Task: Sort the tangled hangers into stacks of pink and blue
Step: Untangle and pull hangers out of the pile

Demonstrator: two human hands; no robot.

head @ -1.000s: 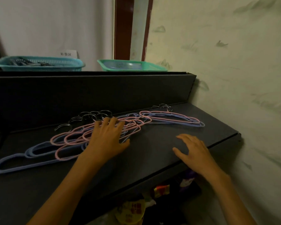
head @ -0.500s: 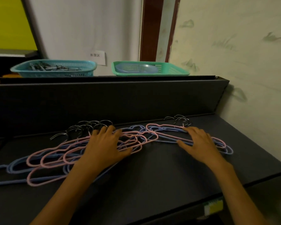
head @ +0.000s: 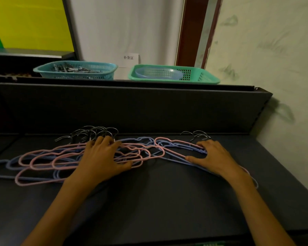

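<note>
A tangle of pink hangers and blue hangers lies spread across the dark shelf, their metal hooks bunched toward the back panel. My left hand lies flat on the middle of this pile with fingers spread. To the right sits a smaller bundle, mostly blue hangers with one pink hanger on top. My right hand rests on that bundle, fingers straight and thumb out along its lower edge.
A dark back panel rises behind the hangers. On the ledge above stand a teal basket with metal clips and a green basket holding a pale dish. A marked wall closes the right side.
My right hand moved from the shelf's front edge onto the right hanger bundle and now rests there. My left hand stayed on the left pile. The camera tilted up and shifted left.
</note>
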